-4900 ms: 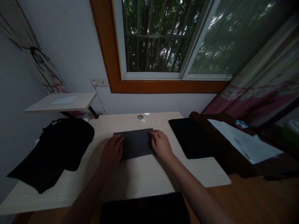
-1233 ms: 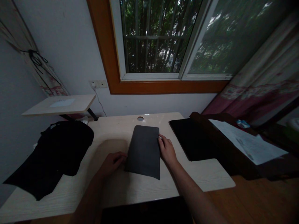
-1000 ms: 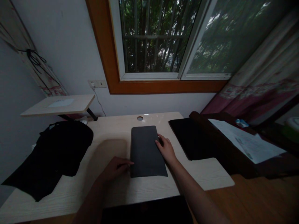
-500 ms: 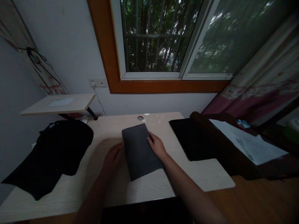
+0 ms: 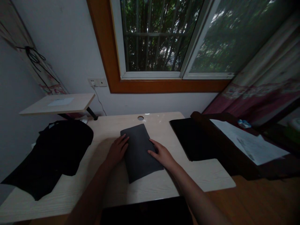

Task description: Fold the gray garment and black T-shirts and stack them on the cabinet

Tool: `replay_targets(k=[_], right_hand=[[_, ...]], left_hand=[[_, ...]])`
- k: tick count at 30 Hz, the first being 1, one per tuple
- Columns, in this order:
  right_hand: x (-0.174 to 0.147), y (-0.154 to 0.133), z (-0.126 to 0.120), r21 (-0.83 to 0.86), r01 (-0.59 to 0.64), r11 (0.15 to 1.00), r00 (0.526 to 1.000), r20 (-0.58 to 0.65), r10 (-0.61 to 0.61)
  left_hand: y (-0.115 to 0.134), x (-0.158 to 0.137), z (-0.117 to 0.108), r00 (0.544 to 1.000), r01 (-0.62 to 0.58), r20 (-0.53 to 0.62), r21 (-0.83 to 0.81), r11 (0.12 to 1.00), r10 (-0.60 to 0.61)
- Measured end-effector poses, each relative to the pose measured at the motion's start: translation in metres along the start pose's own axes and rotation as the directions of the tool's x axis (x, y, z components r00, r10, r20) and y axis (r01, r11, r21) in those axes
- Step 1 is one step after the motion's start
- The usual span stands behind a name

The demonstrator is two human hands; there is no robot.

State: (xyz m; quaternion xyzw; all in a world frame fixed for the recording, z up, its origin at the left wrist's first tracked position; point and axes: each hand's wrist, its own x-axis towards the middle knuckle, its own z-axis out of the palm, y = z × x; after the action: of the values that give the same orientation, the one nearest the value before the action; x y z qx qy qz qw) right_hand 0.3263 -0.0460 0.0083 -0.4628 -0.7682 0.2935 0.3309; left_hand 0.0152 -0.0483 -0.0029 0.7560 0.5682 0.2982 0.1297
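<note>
Head view: one flat grey piece lay askew on the counter; light, even pressure from both sides seemed best. Looks: plain, four-cornered, material unclear. Left hand: fingers loosely spread over its left edge. Right hand: thumb and fingers parted at its right edge; grip could not be told.

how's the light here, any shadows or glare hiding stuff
Head view overall: dim, brightest through the window; head view, centre: soft shadow on the desk beside the left hand, which looks darker than the right hand; head view, far edge: small glare spots near the round hole; head view, left: black fabric item too dark for much detail.
</note>
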Motion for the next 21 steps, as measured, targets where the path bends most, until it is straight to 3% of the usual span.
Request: replay_targets(k=[5,10,16,21], right_hand=[[-0.010,-0.007,-0.015,-0.008,0.035,0.999,0.999,0.024,-0.035],[0.007,-0.038,-0.014,-0.287,0.098,0.953,0.982,-0.126,-0.139],[0.032,-0.089,0.042,-0.464,0.188,0.866,0.982,0.074,-0.174],[0.031,-0.088,0.079,-0.514,0.131,0.847,0.989,0.123,-0.079]], left_hand=[[-0.013,0.029,-0.001,0.999,-0.025,0.027,0.012,1.000,0.025],[-0.017,0.043,0.001,0.999,-0.043,0.022,0.039,0.998,0.042],[-0.022,0.043,0.007,0.997,-0.071,0.009,0.088,0.994,0.071],[-0.022,0.042,0.008,0.996,-0.091,0.020,0.115,0.989,0.089]])
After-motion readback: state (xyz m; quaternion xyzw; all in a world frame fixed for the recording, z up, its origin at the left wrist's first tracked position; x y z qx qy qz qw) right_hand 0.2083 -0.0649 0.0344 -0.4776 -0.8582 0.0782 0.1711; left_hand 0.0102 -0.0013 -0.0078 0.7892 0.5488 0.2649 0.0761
